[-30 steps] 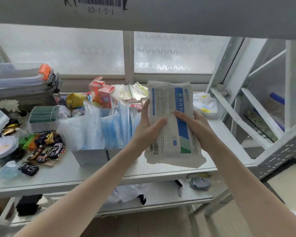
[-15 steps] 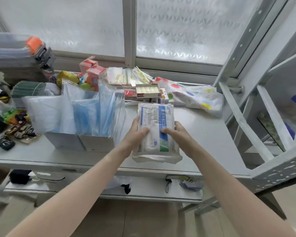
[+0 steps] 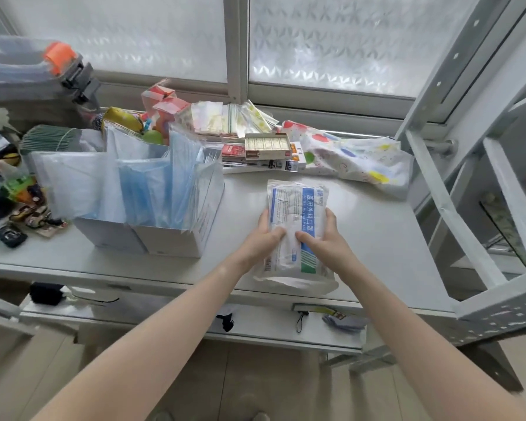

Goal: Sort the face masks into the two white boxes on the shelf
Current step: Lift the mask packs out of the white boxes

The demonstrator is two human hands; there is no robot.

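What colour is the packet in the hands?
The mask packet is white with a blue stripe, seen in the head view.

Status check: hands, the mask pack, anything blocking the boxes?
Left hand and right hand both grip mask pack, low over shelf. Two white boxes left, stuffed with masks. Path clear.

mask pkg (image 3: pixel 296 229) | blue stripe txt: 医用外科口罩 | small print unreadable

Bare shelf top (image 3: pixel 377 238) open to the right of the two white boxes (image 3: pixel 152 238), both boxes stuffed full of mask packs (image 3: pixel 152 180), small cartons (image 3: pixel 264 153) and a spotted bag (image 3: pixel 356 159) piled behind that open spot, slanted metal bar (image 3: pixel 444 202) closing its far right, toys (image 3: pixel 34 214) crowding the boxes' left
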